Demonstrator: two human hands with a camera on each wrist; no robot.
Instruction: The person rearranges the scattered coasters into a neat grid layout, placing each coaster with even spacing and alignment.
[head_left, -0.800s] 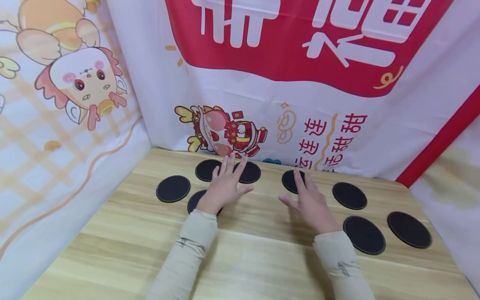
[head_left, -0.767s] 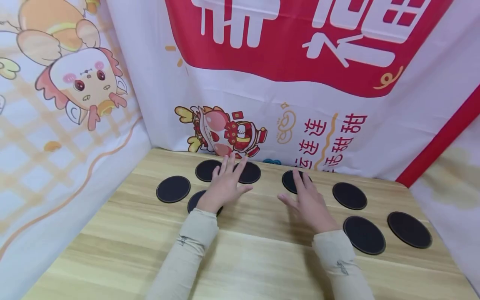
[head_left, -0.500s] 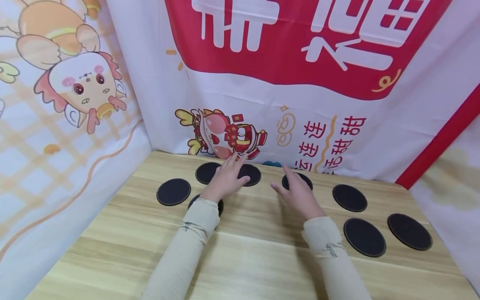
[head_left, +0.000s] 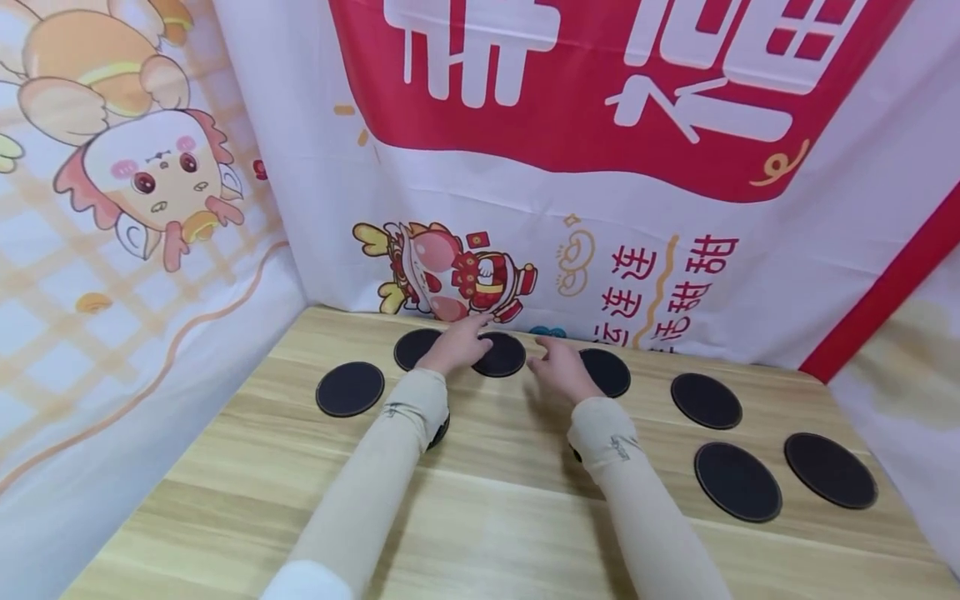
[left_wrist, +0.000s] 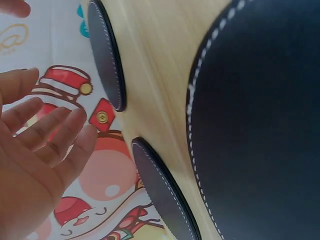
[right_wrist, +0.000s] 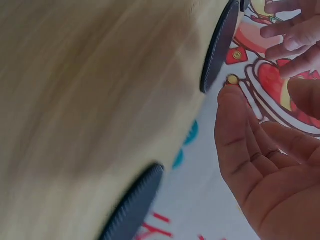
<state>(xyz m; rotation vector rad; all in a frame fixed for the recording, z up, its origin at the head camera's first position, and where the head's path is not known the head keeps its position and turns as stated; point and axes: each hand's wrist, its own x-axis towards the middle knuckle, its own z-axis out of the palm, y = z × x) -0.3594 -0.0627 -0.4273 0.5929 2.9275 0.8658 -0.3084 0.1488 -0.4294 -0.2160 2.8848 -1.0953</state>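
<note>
Several round black coasters with pale stitched rims lie on the wooden table. My left hand hovers over the far left group, partly covering one coaster in the head view. Its fingers are relaxed and slightly bent, with an empty palm in the left wrist view, where another coaster looms large. My right hand is in the air just left of a coaster. Loosely curved, its fingers hold nothing in the right wrist view. The two hands face each other, a small gap apart. My left sleeve mostly hides one coaster.
At the left lies a coaster; more coasters, such as one, lie at the right on the table. A printed white and red cloth hangs along the back edge, and a patterned cloth hangs at the left.
My right hand has moved left, away from the coaster it covered, toward my left hand. The left hand has shifted slightly right, and its fingers look less spread. The coasters stay put.
</note>
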